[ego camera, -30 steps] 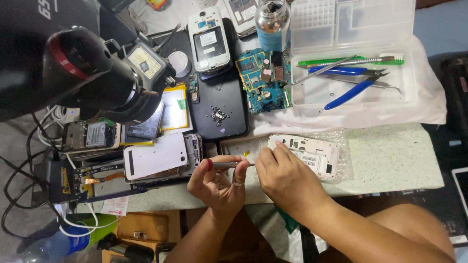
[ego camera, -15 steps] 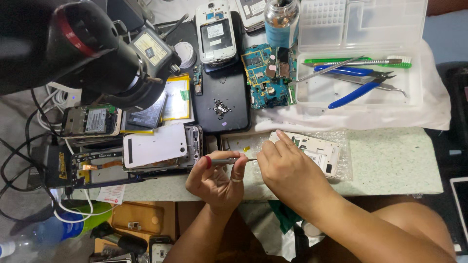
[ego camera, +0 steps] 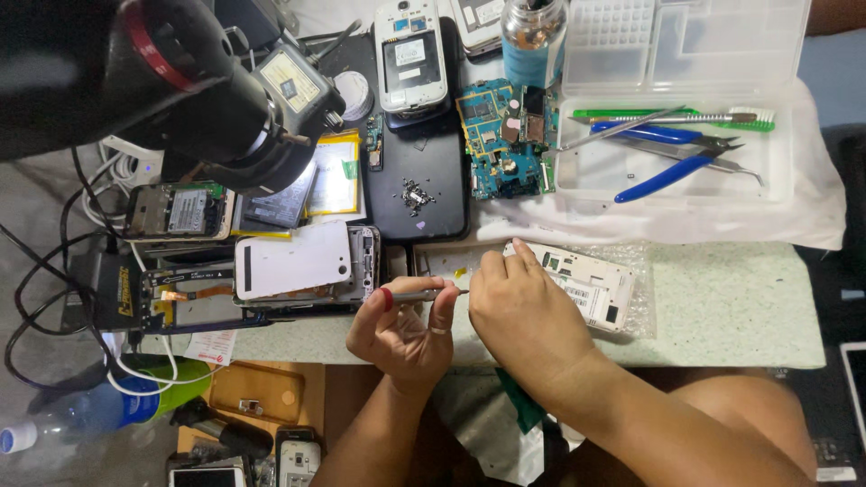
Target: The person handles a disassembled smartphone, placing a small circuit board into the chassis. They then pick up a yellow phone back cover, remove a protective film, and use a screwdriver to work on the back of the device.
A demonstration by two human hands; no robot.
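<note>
At front edge of speckled green tabletop (ego camera: 722, 298): left hand (ego camera: 406, 334) pinching slim grey screwdriver (ego camera: 419, 295); right hand (ego camera: 523, 311) curled over white opened phone (ego camera: 591, 284), fingertips and screwdriver tip hidden, grasp unclear.

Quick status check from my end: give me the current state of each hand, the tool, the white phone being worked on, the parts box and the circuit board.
left hand: gripping the screwdriver
screwdriver: held level, tip toward the right hand
right hand: resting on the white phone, fingers by the tip
white phone: back cover off, lying on bubble wrap
clear parts box: lid open, tools inside
blue circuit board: bare, lying out of any case
</note>
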